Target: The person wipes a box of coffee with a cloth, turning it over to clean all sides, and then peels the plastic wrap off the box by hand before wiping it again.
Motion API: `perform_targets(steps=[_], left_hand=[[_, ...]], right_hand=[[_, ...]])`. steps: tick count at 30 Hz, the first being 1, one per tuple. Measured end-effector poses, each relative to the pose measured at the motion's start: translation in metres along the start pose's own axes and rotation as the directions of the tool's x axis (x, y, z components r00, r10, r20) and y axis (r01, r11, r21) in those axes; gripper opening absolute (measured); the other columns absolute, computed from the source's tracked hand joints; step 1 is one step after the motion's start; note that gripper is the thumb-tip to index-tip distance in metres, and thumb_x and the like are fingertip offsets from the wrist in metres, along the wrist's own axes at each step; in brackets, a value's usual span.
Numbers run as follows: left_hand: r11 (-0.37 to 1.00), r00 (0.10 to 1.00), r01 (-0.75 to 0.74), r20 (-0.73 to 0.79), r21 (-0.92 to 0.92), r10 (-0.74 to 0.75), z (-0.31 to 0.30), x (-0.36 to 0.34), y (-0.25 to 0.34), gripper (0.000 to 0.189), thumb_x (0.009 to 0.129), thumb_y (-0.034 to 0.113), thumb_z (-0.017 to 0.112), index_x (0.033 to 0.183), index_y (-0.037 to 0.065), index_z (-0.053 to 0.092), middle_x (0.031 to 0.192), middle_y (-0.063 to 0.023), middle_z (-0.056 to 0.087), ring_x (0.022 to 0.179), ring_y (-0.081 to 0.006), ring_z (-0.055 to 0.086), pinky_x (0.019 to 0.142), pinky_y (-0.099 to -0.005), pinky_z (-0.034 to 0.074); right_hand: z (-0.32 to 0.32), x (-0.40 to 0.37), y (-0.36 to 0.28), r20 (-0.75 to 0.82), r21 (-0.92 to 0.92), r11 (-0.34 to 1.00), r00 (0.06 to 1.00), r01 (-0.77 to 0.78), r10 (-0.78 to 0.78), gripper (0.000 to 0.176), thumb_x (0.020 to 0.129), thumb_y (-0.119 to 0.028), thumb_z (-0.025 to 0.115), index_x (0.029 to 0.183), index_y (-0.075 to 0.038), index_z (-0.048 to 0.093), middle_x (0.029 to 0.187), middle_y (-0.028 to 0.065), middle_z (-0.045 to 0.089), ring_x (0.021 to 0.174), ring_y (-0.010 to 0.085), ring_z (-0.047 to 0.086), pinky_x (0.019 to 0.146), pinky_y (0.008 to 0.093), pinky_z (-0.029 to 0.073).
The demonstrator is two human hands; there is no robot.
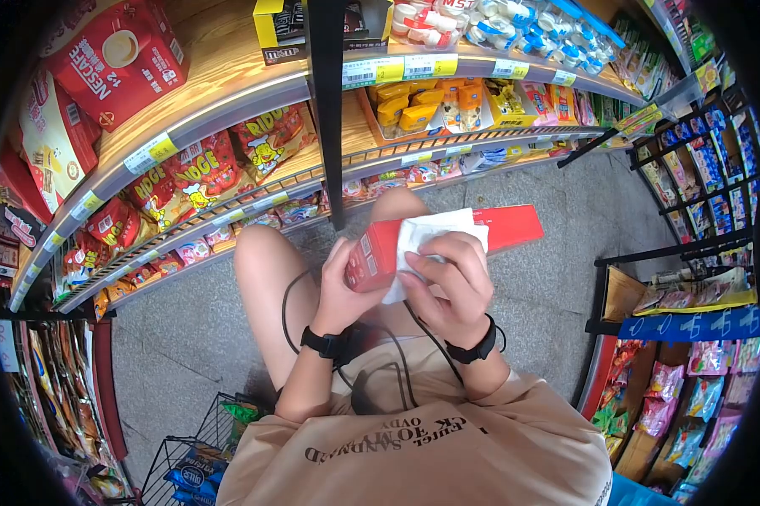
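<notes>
A long red box (513, 225) lies across my lap, with a barcode on its left part. My left hand (343, 282) grips that left end, thumb along the near side and fingers around the edge. In my right hand (454, 278) is a folded white tissue (415, 232), pinched between thumb and fingers. The tissue rests against the middle of the box and covers part of its top. Both wrists wear dark bands.
Curved wooden shelves (220, 63) stand ahead, with a black post (331, 126) close in front. Red snack bags (203, 173) and a red Nescafe box (110, 59) fill the left side. A wire basket (173, 460) with packets sits at lower left. More racks (675, 304) stand right.
</notes>
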State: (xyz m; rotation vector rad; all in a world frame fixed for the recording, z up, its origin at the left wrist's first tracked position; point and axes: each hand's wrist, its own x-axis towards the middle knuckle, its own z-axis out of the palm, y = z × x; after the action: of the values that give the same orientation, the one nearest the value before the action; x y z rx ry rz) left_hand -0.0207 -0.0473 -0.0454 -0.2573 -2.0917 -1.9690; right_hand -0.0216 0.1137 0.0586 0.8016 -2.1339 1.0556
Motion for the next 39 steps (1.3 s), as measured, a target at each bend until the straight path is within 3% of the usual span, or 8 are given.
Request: perform_targets(steps=[6, 9, 16, 21, 28, 37, 39], left_hand=[[0.997, 0.999, 0.030, -0.009, -0.068, -0.031, -0.002, -0.002, -0.003, 0.053, 0.058, 0.009, 0.087, 0.103, 0.001, 0.060, 0.091, -0.0078, 0.056, 0.083, -0.0207, 0.058, 0.075, -0.0309, 0.047], [0.999, 0.999, 0.033, 0.006, -0.038, -0.033, -0.003, 0.000, -0.002, 0.055, 0.057, 0.012, 0.090, 0.102, 0.001, 0.060, 0.091, -0.0078, 0.057, 0.084, -0.0205, 0.059, 0.076, -0.0310, 0.048], [0.997, 0.999, 0.041, 0.005, -0.069, -0.041, -0.005, 0.001, -0.002, 0.060, 0.057, 0.018, 0.094, 0.104, 0.000, 0.060, 0.095, -0.0069, 0.059, 0.088, -0.0194, 0.060, 0.081, -0.0313, 0.048], [0.999, 0.999, 0.034, 0.044, -0.032, -0.033, -0.007, 0.002, 0.001, 0.061, 0.057, 0.018, 0.094, 0.105, 0.000, 0.061, 0.097, -0.0066, 0.060, 0.091, -0.0186, 0.060, 0.083, -0.0313, 0.047], [0.998, 0.998, 0.032, 0.062, -0.047, -0.029, -0.007, 0.002, -0.002, 0.062, 0.058, 0.017, 0.094, 0.107, 0.000, 0.061, 0.099, -0.0065, 0.060, 0.092, -0.0186, 0.059, 0.085, -0.0314, 0.047], [0.994, 0.995, 0.083, 0.058, -0.069, -0.080, -0.005, 0.002, 0.005, 0.067, 0.060, 0.017, 0.093, 0.114, 0.000, 0.058, 0.106, -0.0070, 0.060, 0.099, -0.0177, 0.059, 0.089, -0.0316, 0.046], [0.995, 0.993, 0.090, 0.080, -0.048, -0.086, -0.006, 0.000, 0.002, 0.070, 0.062, 0.020, 0.093, 0.118, 0.001, 0.056, 0.107, -0.0034, 0.059, 0.101, -0.0149, 0.057, 0.092, -0.0305, 0.044]], right_hand=[[0.003, 0.008, -0.004, 0.134, -0.095, 0.995, 0.991, 0.014, -0.001, 0.049, 0.065, -0.008, 0.081, 0.113, -0.006, 0.069, 0.115, 0.0088, 0.063, 0.099, 0.0288, 0.058, 0.085, 0.0379, 0.049], [0.000, 0.009, -0.001, 0.124, -0.081, 0.996, 0.992, 0.021, -0.011, 0.051, 0.064, -0.005, 0.080, 0.114, -0.005, 0.070, 0.116, 0.0086, 0.064, 0.100, 0.0285, 0.059, 0.085, 0.0378, 0.049], [-0.025, 0.004, 0.028, 0.099, -0.097, 0.994, 0.994, -0.042, 0.052, 0.044, 0.063, -0.003, 0.080, 0.106, -0.004, 0.072, 0.108, 0.0086, 0.069, 0.097, 0.0291, 0.062, 0.084, 0.0379, 0.051], [-0.049, 0.000, 0.045, 0.081, -0.052, 0.983, 0.981, -0.175, 0.179, 0.036, 0.063, -0.007, 0.082, 0.098, -0.003, 0.076, 0.100, 0.0088, 0.072, 0.097, 0.0262, 0.063, 0.084, 0.0363, 0.050], [-0.077, -0.011, 0.078, 0.064, -0.057, 0.960, 0.959, -0.273, 0.276, 0.039, 0.063, -0.010, 0.083, 0.100, -0.003, 0.076, 0.105, 0.0097, 0.073, 0.098, 0.0253, 0.063, 0.088, 0.0358, 0.049], [-0.071, -0.010, 0.078, 0.027, -0.098, 0.961, 0.965, -0.257, 0.261, 0.038, 0.062, -0.008, 0.083, 0.099, -0.004, 0.076, 0.102, 0.0100, 0.073, 0.098, 0.0252, 0.064, 0.087, 0.0358, 0.049], [-0.060, -0.005, 0.065, 0.030, -0.080, 0.964, 0.966, -0.253, 0.257, 0.036, 0.062, -0.008, 0.083, 0.098, -0.004, 0.076, 0.101, 0.0097, 0.073, 0.098, 0.0248, 0.064, 0.086, 0.0354, 0.049]])
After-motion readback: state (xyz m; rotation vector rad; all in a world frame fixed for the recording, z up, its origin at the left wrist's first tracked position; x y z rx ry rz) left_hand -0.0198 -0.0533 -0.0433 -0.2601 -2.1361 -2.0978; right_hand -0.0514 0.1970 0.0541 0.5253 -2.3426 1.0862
